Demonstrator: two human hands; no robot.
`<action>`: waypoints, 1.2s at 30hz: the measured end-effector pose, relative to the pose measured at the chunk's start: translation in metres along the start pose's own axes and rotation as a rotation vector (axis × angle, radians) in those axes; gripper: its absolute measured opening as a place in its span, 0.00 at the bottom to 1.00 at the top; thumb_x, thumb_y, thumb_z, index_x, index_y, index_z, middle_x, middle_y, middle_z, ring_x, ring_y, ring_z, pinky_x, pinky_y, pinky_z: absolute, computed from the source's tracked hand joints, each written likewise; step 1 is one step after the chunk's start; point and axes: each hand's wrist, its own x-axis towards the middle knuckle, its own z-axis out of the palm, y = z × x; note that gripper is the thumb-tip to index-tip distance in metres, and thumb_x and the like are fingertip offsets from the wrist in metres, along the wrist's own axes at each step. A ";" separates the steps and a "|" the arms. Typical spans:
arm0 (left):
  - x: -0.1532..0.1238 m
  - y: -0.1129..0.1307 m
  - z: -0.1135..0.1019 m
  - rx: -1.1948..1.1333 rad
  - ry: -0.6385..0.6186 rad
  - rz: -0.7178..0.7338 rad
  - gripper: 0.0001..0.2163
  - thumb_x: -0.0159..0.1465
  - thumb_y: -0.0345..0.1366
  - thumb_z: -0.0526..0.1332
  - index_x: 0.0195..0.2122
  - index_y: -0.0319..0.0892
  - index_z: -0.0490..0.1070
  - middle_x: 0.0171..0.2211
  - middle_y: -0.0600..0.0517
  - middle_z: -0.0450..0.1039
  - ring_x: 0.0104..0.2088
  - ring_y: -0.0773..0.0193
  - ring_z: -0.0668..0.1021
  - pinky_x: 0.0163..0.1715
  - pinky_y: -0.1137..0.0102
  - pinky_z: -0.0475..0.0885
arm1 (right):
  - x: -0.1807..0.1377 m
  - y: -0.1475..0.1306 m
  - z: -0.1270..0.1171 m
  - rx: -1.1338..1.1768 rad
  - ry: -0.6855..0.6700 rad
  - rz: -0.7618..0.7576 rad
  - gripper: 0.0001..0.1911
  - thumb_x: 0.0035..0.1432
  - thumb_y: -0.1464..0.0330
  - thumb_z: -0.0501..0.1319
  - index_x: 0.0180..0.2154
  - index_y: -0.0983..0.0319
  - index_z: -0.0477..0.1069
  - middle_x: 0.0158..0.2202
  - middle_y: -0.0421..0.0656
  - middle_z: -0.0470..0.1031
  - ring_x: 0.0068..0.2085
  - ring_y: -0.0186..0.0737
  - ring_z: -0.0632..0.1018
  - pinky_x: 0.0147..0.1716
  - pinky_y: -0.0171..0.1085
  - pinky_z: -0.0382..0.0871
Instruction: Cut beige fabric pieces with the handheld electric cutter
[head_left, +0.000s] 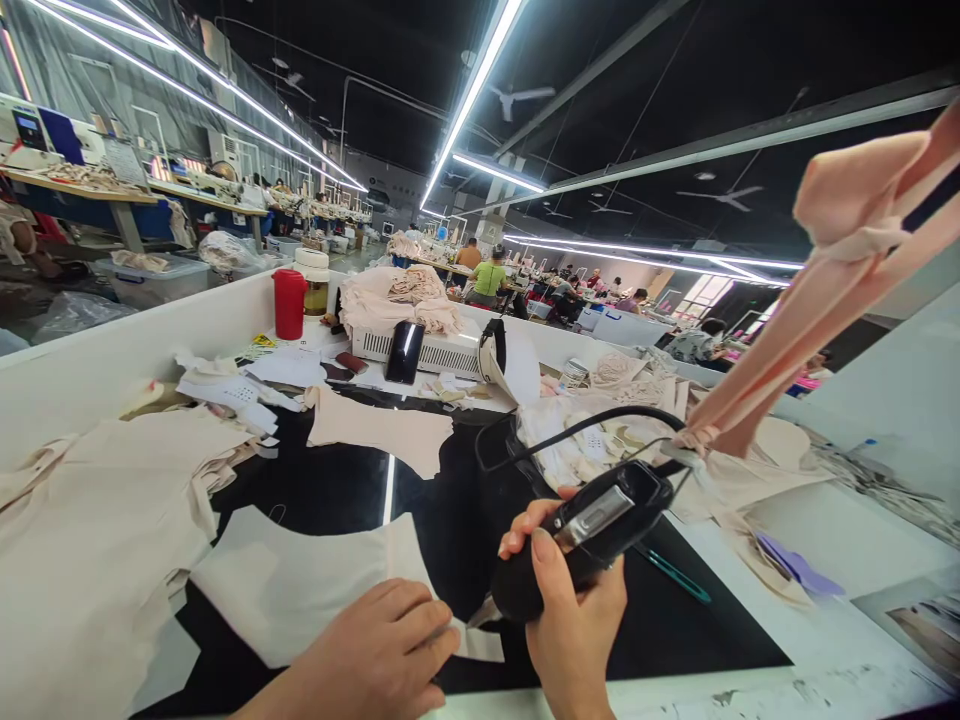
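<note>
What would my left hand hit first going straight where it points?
Probably the black handheld tool in your right hand, just past your left hand; depth is unclear.

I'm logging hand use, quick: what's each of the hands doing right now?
Left hand: open, fingers slightly bent, resting on the pale fabric piece.
Right hand: closed, holding the black handheld tool.

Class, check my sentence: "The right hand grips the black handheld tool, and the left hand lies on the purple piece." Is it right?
Not quite: the left hand lies on the pale fabric piece. The head view shows the purple piece off to the right.
</note>
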 end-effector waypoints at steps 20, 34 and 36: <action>0.002 0.000 -0.008 -0.034 -0.011 -0.032 0.15 0.67 0.38 0.72 0.51 0.42 0.73 0.46 0.54 0.78 0.47 0.59 0.77 0.49 0.66 0.74 | 0.005 -0.004 -0.015 -0.047 0.032 0.019 0.19 0.62 0.60 0.72 0.49 0.54 0.67 0.33 0.36 0.76 0.27 0.36 0.77 0.31 0.39 0.75; 0.000 -0.001 -0.004 -0.050 -0.017 -0.033 0.18 0.66 0.40 0.75 0.53 0.42 0.72 0.48 0.54 0.78 0.48 0.60 0.78 0.51 0.66 0.74 | -0.014 -0.011 -0.001 0.082 0.004 0.080 0.18 0.64 0.60 0.71 0.51 0.53 0.68 0.35 0.35 0.73 0.29 0.34 0.76 0.33 0.38 0.73; -0.001 -0.001 -0.003 -0.049 -0.005 -0.026 0.18 0.66 0.39 0.74 0.53 0.41 0.72 0.48 0.54 0.78 0.48 0.59 0.78 0.51 0.66 0.73 | -0.014 -0.011 0.000 0.080 0.010 0.086 0.18 0.64 0.60 0.71 0.51 0.53 0.68 0.35 0.35 0.73 0.29 0.33 0.76 0.32 0.38 0.73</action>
